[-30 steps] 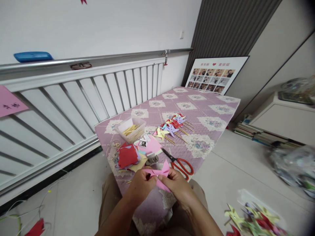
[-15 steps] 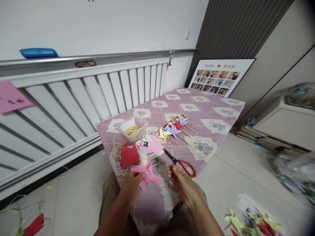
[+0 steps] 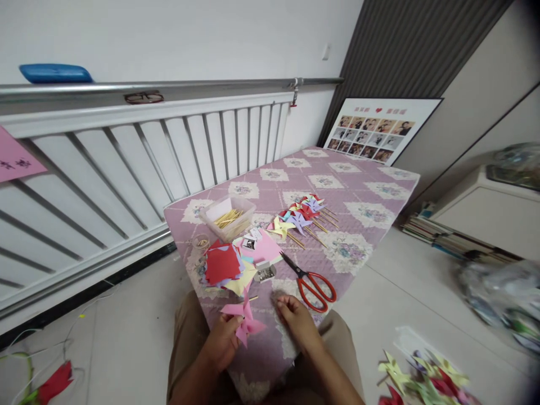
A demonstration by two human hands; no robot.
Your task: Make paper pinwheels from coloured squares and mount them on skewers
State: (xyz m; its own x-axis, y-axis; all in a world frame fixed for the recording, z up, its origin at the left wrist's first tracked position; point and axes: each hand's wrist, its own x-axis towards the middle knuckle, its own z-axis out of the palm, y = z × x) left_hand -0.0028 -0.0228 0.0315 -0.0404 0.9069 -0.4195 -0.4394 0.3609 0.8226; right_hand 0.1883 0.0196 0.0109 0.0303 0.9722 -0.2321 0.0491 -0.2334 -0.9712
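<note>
My left hand grips a pink paper pinwheel over the near edge of a purple quilted table. My right hand hovers just right of it with fingertips pinched together; I cannot tell whether anything small is between them. Red-handled scissors lie just beyond my right hand. A small tin of pins and a stack of red, yellow and pink paper squares sit beyond the pinwheel.
A clear box of wooden sticks and a row of finished pinwheels on sticks lie mid-table. A white slatted railing runs along the left. More pinwheels lie on the floor at right, near stacked books.
Both hands were folding the pink paper together. My right hand has let go and moved right; my left hand keeps the pinwheel and has lowered it toward me.
</note>
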